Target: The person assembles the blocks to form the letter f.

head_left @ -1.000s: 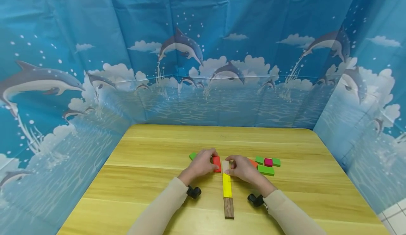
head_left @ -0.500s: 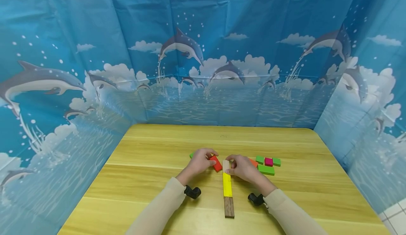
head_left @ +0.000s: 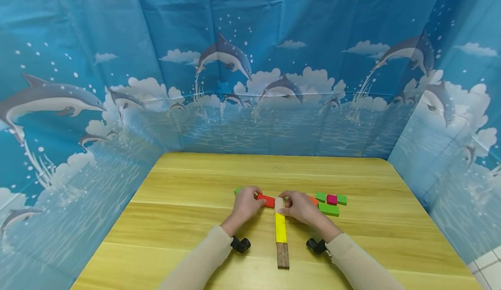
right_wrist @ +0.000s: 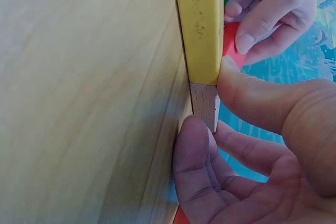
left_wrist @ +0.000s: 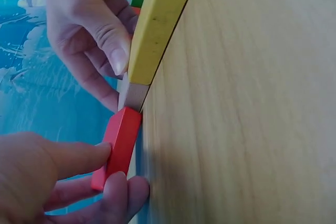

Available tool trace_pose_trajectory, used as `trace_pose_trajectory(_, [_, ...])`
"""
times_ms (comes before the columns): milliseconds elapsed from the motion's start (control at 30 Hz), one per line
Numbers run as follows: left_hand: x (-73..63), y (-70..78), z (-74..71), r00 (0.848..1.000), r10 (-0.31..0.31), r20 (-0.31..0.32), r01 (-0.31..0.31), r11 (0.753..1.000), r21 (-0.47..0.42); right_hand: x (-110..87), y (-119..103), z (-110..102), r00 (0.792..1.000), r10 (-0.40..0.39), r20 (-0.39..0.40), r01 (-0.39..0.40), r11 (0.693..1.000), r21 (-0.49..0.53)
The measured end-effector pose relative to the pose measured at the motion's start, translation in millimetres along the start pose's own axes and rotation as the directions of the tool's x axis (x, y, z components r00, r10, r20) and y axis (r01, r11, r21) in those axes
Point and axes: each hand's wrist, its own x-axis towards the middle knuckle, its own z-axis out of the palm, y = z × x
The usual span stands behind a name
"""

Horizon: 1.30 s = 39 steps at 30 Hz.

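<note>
My left hand [head_left: 243, 204] pinches a red rectangular block [head_left: 266, 201] between thumb and fingers. The red block lies crosswise, its right end right at the side of a pale wooden block [head_left: 279, 204]. That pale block forms the far end of a straight row, followed by a yellow block [head_left: 280, 229] and a dark brown block [head_left: 283, 255] nearest the body. Around the pale block curl the thumb and fingers of my right hand [head_left: 301, 206]. In the right wrist view the right thumb [right_wrist: 252, 93] presses where yellow and pale blocks meet.
Right of the right hand lie a partly hidden orange block [head_left: 313, 200], a long green block [head_left: 328, 210], two small green ones and a magenta block [head_left: 332, 199]. A green block [head_left: 237, 190] shows behind the left hand. A dolphin-print curtain [head_left: 250, 120] borders the wooden table [head_left: 188, 181].
My left hand has turned the red block from lengthwise, parallel to the row, to crosswise with its end against the pale block. The right hand has stayed in place.
</note>
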Motion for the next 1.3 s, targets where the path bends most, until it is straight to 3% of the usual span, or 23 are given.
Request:
trace_pose_trajectory(267, [-1.3,4.9,3.9,0.999,0.041,-0.006,-0.039,0.983,0.179,-0.4,0.7,-0.2,1.000,-0.001,0.004,0.001,1.000,-0.003])
trace_pose_trajectory(433, [-2.8,5.4,4.7,0.999,0.043,-0.010,-0.039,0.974,0.225,0.9,0.8,0.1,1.000,0.000,0.001,0.000,1.000,-0.002])
trace_pose_trajectory(900, [-1.8,2.3,11.6,0.999,0.040,-0.029,-0.032,0.969,0.244,1.0,2.2,0.2,1.000,0.000,0.008,0.000,1.000,0.007])
trace_pose_trajectory(1300, [-5.4,2.1,5.2,0.999,0.040,-0.012,-0.037,0.978,0.203,1.0,5.4,-3.1,0.999,-0.011,0.042,0.009,0.998,0.061])
